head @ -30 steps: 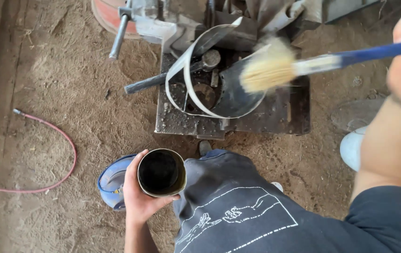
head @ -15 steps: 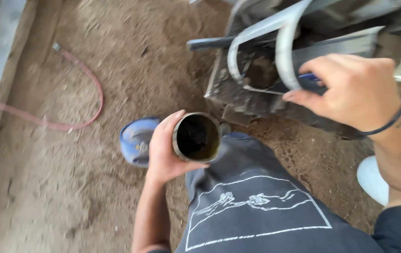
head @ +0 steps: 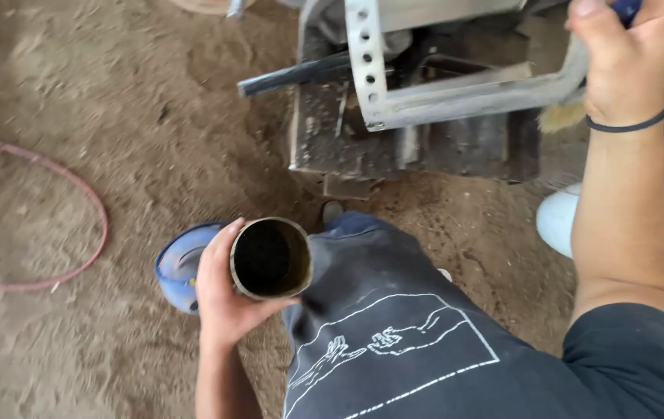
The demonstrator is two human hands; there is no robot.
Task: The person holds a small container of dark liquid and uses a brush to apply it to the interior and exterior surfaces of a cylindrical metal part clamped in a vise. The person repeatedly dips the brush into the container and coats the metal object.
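I am seeing a short, round can (head: 271,258), rusty-rimmed with a dark interior, sitting against the left edge of the dark trouser knee (head: 394,310). The left hand (head: 219,299) is wrapping it from the left side, fingers clamped tight around its wall, mouth facing up. A blue shoe (head: 176,264) is showing just left of the can. Loose, sandy dirt floor (head: 114,116) is lying open left of the can, crossed by a red hose (head: 76,202). Above and right of the can, the right hand (head: 627,62) is closing in a fist on a blue handle (head: 625,8) beside a perforated metal strip (head: 367,62) and grimy metal base (head: 425,147).
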